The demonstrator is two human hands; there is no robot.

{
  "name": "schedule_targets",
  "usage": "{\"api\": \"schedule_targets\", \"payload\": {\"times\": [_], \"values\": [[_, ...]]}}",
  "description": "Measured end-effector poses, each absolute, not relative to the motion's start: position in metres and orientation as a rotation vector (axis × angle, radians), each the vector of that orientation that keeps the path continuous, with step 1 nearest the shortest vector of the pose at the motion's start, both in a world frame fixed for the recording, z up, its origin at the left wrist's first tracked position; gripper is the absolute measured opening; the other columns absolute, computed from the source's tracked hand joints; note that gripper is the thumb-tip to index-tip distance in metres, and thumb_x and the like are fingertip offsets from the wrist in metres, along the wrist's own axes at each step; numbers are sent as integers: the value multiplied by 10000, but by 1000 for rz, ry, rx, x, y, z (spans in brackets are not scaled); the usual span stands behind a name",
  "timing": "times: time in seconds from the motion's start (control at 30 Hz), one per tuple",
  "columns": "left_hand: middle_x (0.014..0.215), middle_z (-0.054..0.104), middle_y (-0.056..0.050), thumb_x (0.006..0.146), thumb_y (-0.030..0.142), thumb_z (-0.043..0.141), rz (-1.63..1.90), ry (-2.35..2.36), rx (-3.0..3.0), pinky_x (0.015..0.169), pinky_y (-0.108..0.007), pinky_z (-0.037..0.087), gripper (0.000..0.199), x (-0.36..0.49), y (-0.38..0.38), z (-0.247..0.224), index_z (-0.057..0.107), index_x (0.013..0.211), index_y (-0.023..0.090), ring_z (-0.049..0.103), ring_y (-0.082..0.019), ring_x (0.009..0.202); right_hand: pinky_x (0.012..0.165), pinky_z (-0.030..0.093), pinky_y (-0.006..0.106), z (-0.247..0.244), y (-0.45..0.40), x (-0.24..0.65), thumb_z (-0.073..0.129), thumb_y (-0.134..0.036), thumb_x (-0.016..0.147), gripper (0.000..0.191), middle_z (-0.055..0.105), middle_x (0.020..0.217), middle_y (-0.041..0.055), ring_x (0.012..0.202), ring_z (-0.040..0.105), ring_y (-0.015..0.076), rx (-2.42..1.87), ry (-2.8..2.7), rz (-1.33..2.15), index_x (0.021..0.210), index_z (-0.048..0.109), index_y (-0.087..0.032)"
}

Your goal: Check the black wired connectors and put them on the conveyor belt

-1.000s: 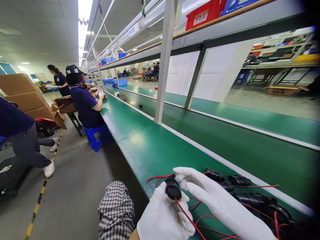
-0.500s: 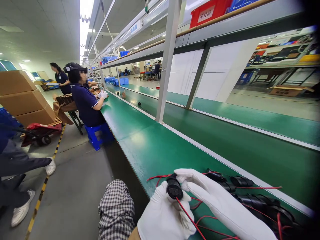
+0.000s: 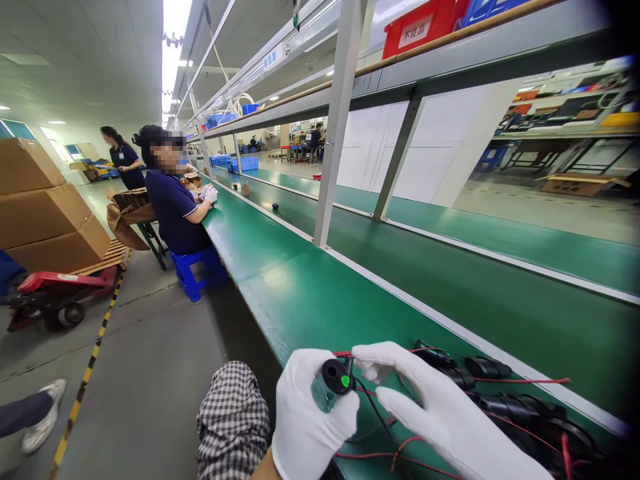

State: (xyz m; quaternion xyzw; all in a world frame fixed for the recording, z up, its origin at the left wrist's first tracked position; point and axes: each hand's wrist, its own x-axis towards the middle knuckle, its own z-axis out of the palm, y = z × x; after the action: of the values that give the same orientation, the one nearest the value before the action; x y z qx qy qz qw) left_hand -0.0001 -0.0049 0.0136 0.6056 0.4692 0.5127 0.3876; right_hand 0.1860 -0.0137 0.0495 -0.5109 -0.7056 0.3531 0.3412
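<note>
My left hand (image 3: 314, 410), in a white glove, is wrapped round a black cylindrical part (image 3: 336, 375) near the front edge of the green bench (image 3: 280, 293). A bright green spot shows on the part's dark round end. Just to its right, my right hand (image 3: 425, 407), also gloved, has thumb and forefinger apart, with its fingertips close to the part and the wires. Red and black wires (image 3: 380, 417) run below and between the hands. Several black cylindrical parts with red wires (image 3: 520, 407) lie on the bench at the right, partly behind my right arm.
A seated person (image 3: 173, 193) works farther along the bench on a blue stool (image 3: 193, 270). A metal post (image 3: 337, 133) rises behind the bench. Cartons (image 3: 47, 207) and a red pallet truck (image 3: 65, 293) stand left; a walking person's leg (image 3: 35, 413) shows there.
The held part has turned, so a green-spotted end now faces up. My right hand's thumb and forefinger have spread. At the left, the walking person has moved mostly out of view.
</note>
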Motion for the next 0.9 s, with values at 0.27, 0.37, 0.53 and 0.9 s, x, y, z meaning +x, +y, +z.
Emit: {"api": "schedule_targets", "payload": {"times": [0.27,0.37,0.53,0.9], "values": [[886,640,-65,760,236,734,1851,1231,2182,721,-321,478,338,1,-4,-9,606,1068,188,586,-197,801,831,588,320,30,-22,171,616,-230,789,421,678,1104,35,955,676,209,-1265,-1895,499,1207,575,-257],[905,644,-77,800,234,691,1886,1196,2325,714,-333,503,338,2,-2,-13,574,1107,155,594,-200,820,832,590,299,24,-26,164,667,-247,799,480,671,1144,30,967,680,203,-1204,-1918,401,1260,538,-280],[935,657,-95,926,394,574,1902,1177,2425,745,-342,530,344,2,-4,-9,543,1163,146,630,-204,862,896,561,351,22,-21,163,611,-161,679,448,682,1106,37,1008,663,247,-1251,-1825,557,1115,606,-263],[926,679,-47,846,371,695,1668,1251,2109,751,-317,499,344,-1,-10,-15,577,1139,235,624,-192,818,746,535,375,29,-1,166,635,-767,765,576,661,879,63,824,618,262,-1064,-1552,1198,892,638,-206]]}}
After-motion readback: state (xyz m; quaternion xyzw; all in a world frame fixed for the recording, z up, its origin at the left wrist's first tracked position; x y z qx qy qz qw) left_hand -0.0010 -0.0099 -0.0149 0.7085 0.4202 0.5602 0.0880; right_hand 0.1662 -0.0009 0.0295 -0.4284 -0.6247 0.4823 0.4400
